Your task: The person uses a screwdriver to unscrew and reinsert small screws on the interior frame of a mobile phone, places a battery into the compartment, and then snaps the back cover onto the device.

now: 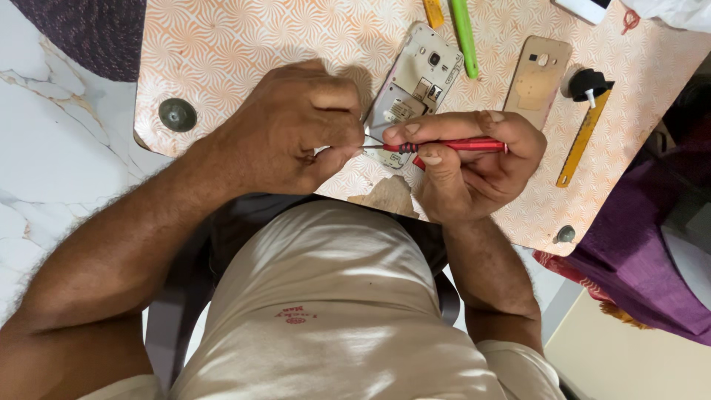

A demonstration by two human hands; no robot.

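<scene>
Right hand grips the red screwdriver; left hand pinches closed at its tip. I'd keep both wrists braced over the opened phone and go slow.

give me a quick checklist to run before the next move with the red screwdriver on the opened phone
1. Grip on the thin red screwdriver: right hand wraps the handle, thumb and forefinger near the front. Ok.
2. Tip control: left hand pinches at the metal tip. Ok.
3. Whether a screw or bit sits at the tip: hidden by the fingertips. Cannot tell.
4. Opened white phone body, back side up on the orange patterned board: neither hand steadies it. Not ok.
5. Removed gold back cover: lies apart to the right. Ok.
6. Green plastic pry tool: beside the phone, within easy reach. Ok.
</scene>
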